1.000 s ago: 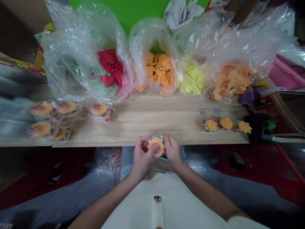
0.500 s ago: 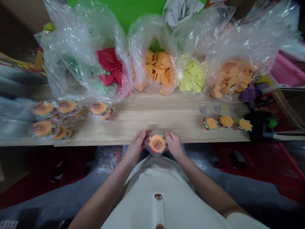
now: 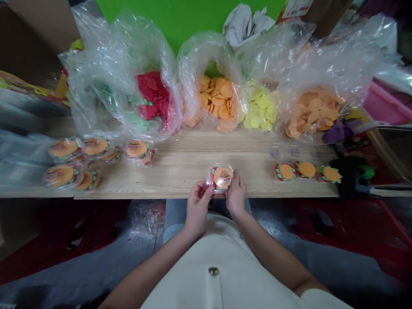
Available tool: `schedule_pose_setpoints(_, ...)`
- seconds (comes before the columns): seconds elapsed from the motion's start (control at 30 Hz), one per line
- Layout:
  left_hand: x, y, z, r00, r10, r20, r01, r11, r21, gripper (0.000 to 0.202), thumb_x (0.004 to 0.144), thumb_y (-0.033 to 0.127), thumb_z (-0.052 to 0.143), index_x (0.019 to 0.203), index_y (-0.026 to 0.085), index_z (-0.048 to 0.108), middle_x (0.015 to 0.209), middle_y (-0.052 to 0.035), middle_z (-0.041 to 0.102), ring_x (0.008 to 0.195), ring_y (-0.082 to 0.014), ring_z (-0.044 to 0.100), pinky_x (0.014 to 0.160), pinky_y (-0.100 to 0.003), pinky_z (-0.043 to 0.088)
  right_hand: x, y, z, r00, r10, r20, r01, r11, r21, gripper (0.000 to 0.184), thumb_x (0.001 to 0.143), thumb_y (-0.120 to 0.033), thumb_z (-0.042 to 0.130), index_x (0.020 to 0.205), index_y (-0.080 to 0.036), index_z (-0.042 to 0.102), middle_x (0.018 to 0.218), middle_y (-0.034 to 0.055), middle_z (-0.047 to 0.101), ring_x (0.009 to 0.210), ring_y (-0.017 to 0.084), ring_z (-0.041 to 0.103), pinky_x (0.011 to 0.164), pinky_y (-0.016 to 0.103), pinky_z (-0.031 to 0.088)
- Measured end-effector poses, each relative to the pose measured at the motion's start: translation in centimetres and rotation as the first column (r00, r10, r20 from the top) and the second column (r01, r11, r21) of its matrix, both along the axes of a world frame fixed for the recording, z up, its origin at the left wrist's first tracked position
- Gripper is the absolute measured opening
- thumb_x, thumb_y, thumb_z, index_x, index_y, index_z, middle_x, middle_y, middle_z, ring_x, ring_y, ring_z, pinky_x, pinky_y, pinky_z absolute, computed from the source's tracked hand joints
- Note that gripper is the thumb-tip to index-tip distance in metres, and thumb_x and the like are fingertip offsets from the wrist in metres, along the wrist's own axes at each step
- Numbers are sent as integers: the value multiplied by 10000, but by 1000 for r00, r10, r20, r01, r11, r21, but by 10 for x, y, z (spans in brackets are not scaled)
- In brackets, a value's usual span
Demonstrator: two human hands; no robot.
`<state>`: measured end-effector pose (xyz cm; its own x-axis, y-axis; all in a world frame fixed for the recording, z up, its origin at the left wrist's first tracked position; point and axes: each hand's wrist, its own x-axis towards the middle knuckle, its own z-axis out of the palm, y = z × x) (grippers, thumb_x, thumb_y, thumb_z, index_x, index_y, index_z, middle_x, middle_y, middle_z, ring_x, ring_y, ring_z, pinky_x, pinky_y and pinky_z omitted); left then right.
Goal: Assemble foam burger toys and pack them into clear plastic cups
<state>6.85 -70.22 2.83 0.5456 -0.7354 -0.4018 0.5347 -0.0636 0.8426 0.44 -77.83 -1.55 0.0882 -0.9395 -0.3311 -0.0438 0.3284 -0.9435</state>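
Note:
Between my hands is a clear plastic case with a toy burger inside: an orange round on top with a printed burger picture, green and red edges below. My left hand grips its lower left corner, thumb on top. Closed along its right side is my right hand. The case is just over the table's front edge. To the right lie several uncased toy burgers. Cased toy burgers stand in a group on the left, some stacked or leaning on others.
Along the table's back stand clear bags holding red pieces, orange rounds, yellow pieces and paler orange rounds. Small clear plastic pieces lie behind the uncased burgers. A black object is at the right.
The cased burger has moved forward and slightly right, from near my lap to over the table edge, turning a little. My left hand has shifted right with it and now has its thumb on the case.

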Motion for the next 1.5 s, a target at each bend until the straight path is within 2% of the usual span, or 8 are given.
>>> schedule_pose_setpoints(0.43,26,28,1,972,-200,-124,204,979,19,182,715,263,659,775,151,528,658,16,557,609,-79,501,609,-202,405,-26,-28,32,879,356,-317,-446,849,-284,413,828,-494,426,552,-199,342,510,-65,287,509,89,300,483,226,254)
schedule_pose_setpoints(0.53,27,31,-2,968,-223,-112,222,975,-21,156,735,241,642,799,165,522,686,20,555,625,-79,508,624,-205,408,-33,-20,37,883,418,-212,-457,869,-190,392,815,-521,438,595,-203,373,536,-61,327,511,91,334,484,221,285)
schedule_pose_setpoints(0.63,29,34,-8,974,-195,-112,186,979,-83,147,743,219,634,806,186,505,706,34,544,633,-72,512,632,-196,400,-45,-11,44,791,610,45,-610,792,-20,331,824,-529,423,736,-211,447,607,-45,454,526,103,433,512,228,363)
schedule_pose_setpoints(0.77,31,46,-6,945,-305,-117,289,948,-133,207,720,205,654,882,218,525,759,25,559,674,-94,529,647,-214,412,-60,-2,51,757,653,-36,-651,748,-128,327,876,-475,360,718,-205,454,636,-28,459,612,112,448,582,229,371)
schedule_pose_setpoints(0.9,38,62,10,848,-530,9,529,846,-63,441,766,251,598,1190,272,481,1123,-58,546,1016,-198,510,837,-309,408,-72,2,52,548,793,-266,-836,506,-213,325,900,-409,340,680,-191,439,645,-26,426,621,104,396,578,223,323)
schedule_pose_setpoints(1.0,47,60,22,741,-638,212,641,765,64,271,791,303,555,1034,196,610,1045,-75,564,988,-205,513,847,-313,398,-76,8,54,343,858,-383,-934,270,-233,310,915,-363,311,699,-184,445,695,-8,446,650,108,406,601,228,323)
schedule_pose_setpoints(1.23,44,38,39,548,-746,380,715,653,250,150,750,278,603,846,169,639,815,-30,596,713,-124,535,654,-247,423,-75,18,74,215,807,-550,-959,69,-275,250,919,-302,308,738,-183,434,720,6,452,667,117,390,613,239,319)
schedule_pose_setpoints(1.5,26,43,36,578,-683,447,640,719,271,121,773,265,579,765,169,652,771,-28,604,741,-132,543,692,-252,410,-81,30,56,298,834,-465,-936,160,-314,279,920,-300,292,687,-190,399,674,-7,436,633,111,389,597,236,319)
